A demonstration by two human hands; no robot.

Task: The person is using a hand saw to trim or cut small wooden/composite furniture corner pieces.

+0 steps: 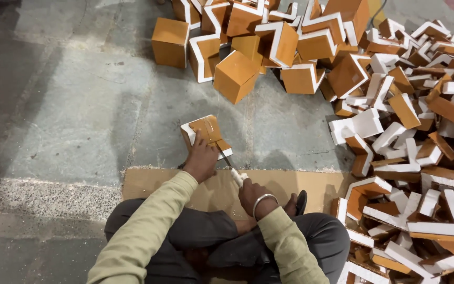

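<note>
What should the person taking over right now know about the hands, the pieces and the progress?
Left hand presses an orange-and-white foam piece flat on the concrete floor.
Right hand grips a white-handled knife, blade at the piece's near edge.
Orange blocks are heaped ahead; a pile of white-edged pieces lies right.
Whether this piece is nearly finished cannot be told.

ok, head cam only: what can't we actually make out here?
- Tool tip: the blade from the right hand is thin and blurred where it meets the orange-and-white block.
- Block's near face: covered by the left hand.
- Right-hand grip: fingers curl away from the camera.
- Pile of orange-and-white pieces: cut off by the top, right and bottom edges.
- Feet: mostly under the legs.
</note>
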